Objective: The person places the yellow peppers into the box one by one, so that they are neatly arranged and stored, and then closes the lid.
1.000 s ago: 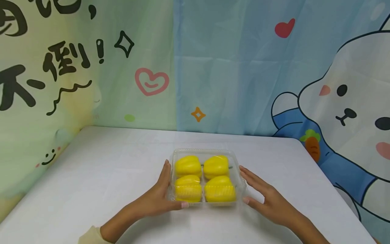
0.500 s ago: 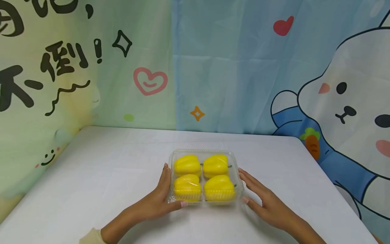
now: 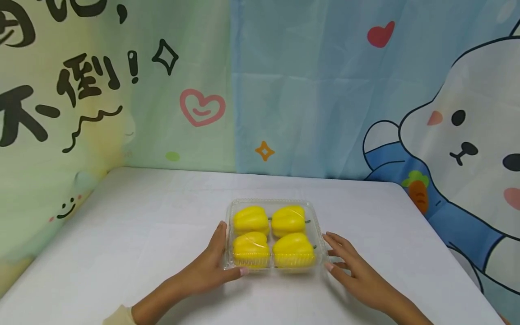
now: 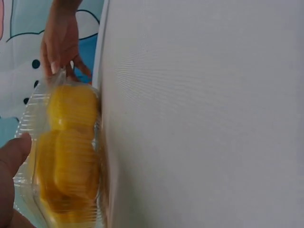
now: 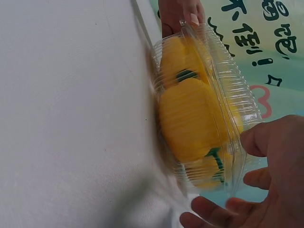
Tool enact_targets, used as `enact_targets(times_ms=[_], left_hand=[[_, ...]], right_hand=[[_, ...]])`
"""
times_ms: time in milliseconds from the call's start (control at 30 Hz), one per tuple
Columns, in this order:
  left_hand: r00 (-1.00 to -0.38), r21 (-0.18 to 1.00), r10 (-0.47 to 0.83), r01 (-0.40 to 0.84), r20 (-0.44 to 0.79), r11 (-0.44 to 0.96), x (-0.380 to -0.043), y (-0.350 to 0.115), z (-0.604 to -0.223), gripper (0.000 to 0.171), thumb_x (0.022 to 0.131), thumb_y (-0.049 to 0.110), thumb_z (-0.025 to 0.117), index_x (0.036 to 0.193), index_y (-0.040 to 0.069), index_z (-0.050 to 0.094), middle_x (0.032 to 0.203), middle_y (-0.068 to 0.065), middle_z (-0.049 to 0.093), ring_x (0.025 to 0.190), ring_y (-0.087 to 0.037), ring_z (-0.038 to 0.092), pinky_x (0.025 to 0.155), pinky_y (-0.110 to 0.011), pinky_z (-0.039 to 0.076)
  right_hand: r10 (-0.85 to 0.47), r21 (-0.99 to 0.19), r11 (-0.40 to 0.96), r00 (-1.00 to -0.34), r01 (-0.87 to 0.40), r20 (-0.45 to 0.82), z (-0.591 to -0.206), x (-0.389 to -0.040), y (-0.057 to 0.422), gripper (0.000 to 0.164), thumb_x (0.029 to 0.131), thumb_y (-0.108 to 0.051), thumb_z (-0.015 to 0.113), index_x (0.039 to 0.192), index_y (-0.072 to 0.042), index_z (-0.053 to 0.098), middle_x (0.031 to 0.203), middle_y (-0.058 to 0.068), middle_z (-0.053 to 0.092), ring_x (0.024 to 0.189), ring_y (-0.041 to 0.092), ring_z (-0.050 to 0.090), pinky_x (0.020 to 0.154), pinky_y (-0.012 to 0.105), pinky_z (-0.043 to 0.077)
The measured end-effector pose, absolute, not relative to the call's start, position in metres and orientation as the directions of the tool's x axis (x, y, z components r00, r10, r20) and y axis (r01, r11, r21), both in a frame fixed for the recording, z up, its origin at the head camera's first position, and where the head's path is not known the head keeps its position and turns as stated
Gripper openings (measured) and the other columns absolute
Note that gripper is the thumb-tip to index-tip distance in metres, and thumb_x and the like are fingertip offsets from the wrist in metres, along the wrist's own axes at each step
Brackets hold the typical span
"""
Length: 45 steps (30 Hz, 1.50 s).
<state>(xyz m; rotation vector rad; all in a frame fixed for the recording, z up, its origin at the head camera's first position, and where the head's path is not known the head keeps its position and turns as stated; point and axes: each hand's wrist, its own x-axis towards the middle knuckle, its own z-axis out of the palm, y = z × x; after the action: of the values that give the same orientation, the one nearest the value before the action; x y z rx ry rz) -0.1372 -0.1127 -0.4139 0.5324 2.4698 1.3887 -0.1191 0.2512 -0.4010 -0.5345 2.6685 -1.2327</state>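
Observation:
A clear plastic clamshell box lies on the white table, its lid over several yellow bell peppers with green stems. My left hand rests against the box's left side, its fingers straight along it and its thumb at the front left corner. In the left wrist view that thumb is by the ribbed edge. My right hand is at the right side, fingers spread and loosely bent. The right wrist view has its thumb at the lid's edge, with the other fingers apart from the box.
The white table extends around the box. Behind it hangs a printed cloth backdrop with cartoon figures, hearts and lettering. It meets the table's back and side edges.
The right hand's fingers have loosened and spread, moving slightly away from the box's right side. The left fingertips have slid a little nearer. The box stays where it was.

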Motion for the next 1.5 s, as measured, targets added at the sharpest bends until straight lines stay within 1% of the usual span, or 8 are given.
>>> enact_targets(times_ms=[67,167,300,400,533,767,1133,1500], left_hand=[[-0.907,0.887,0.416,0.135,-0.07,0.443,-0.136,-0.116,-0.41,0.121,0.081,0.046,0.077,0.154,0.006,-0.011,0.16,-0.015,-0.009,0.146,-0.029,0.006,0.112,-0.048,0.021],[-0.914,0.928,0.369,-0.024,-0.172,0.372,-0.134,-0.122,-0.403,0.111,0.083,0.039,0.077,0.156,0.004,0.001,0.16,-0.017,0.012,0.142,-0.034,0.025,0.108,-0.049,0.032],[-0.894,0.949,0.343,-0.219,-0.288,0.227,-0.135,-0.129,-0.4,0.086,0.088,0.029,0.072,0.15,-0.006,0.023,0.144,-0.018,0.043,0.124,-0.032,0.05,0.102,-0.045,0.042],[-0.878,0.951,0.365,-0.292,-0.31,0.106,-0.135,-0.134,-0.401,0.069,0.09,0.021,0.069,0.141,-0.013,0.037,0.131,-0.017,0.054,0.109,-0.024,0.059,0.096,-0.04,0.048],[-0.857,0.929,0.399,-0.369,-0.326,-0.034,-0.134,-0.138,-0.403,0.052,0.093,0.015,0.063,0.13,-0.017,0.044,0.113,-0.017,0.062,0.099,-0.023,0.064,0.09,-0.037,0.052],[-0.797,0.828,0.469,-0.519,-0.38,-0.211,-0.13,-0.14,-0.405,0.037,0.096,0.008,0.06,0.123,-0.015,0.051,0.103,-0.021,0.067,0.097,-0.03,0.068,0.09,-0.039,0.051],[-0.788,0.806,0.471,-0.544,-0.396,-0.232,-0.129,-0.139,-0.407,0.037,0.097,0.008,0.059,0.123,-0.016,0.049,0.106,-0.026,0.066,0.098,-0.032,0.067,0.089,-0.04,0.051],[-0.789,0.791,0.447,-0.561,-0.421,-0.246,-0.128,-0.136,-0.408,0.035,0.093,0.004,0.063,0.118,-0.016,0.052,0.104,-0.027,0.067,0.096,-0.031,0.068,0.087,-0.038,0.053]], right_hand=[[-0.374,-0.766,0.607,-0.927,-0.212,-0.04,-0.4,-0.119,0.251,0.06,0.102,-0.032,0.051,0.155,-0.023,0.025,0.152,0.015,0.027,0.119,0.032,0.049,0.087,0.045,0.05],[-0.362,-0.771,0.617,-0.926,-0.155,-0.104,-0.399,-0.12,0.25,0.061,0.103,-0.035,0.049,0.156,-0.021,0.023,0.143,0.017,0.039,0.111,0.026,0.052,0.083,0.038,0.051],[-0.395,-0.8,0.579,-0.912,-0.158,-0.106,-0.397,-0.121,0.252,0.063,0.103,-0.031,0.049,0.157,-0.017,0.019,0.133,0.019,0.048,0.099,0.02,0.057,0.078,0.03,0.053],[-0.438,-0.828,0.53,-0.895,-0.181,-0.085,-0.397,-0.122,0.253,0.062,0.104,-0.027,0.048,0.157,-0.015,0.018,0.121,0.017,0.054,0.093,0.02,0.059,0.077,0.03,0.053],[-0.48,-0.865,0.464,-0.875,-0.193,-0.062,-0.398,-0.124,0.253,0.062,0.104,-0.024,0.047,0.157,-0.01,0.016,0.102,0.013,0.061,0.087,0.025,0.061,0.082,0.026,0.049],[-0.532,-0.942,0.288,-0.847,-0.174,-0.007,-0.404,-0.128,0.254,0.059,0.104,-0.011,0.045,0.154,0.002,0.016,0.095,0.021,0.054,0.083,0.027,0.063,0.079,0.032,0.054],[-0.577,-0.974,0.164,-0.816,-0.154,0.032,-0.407,-0.131,0.255,0.059,0.104,-0.007,0.043,0.152,0.008,0.011,0.096,0.025,0.052,0.087,0.023,0.061,0.078,0.038,0.055],[-0.58,-0.983,0.141,-0.814,-0.117,0.014,-0.407,-0.132,0.256,0.061,0.104,-0.008,0.044,0.152,0.006,0.01,0.095,0.024,0.052,0.089,0.023,0.061,0.079,0.039,0.055]])
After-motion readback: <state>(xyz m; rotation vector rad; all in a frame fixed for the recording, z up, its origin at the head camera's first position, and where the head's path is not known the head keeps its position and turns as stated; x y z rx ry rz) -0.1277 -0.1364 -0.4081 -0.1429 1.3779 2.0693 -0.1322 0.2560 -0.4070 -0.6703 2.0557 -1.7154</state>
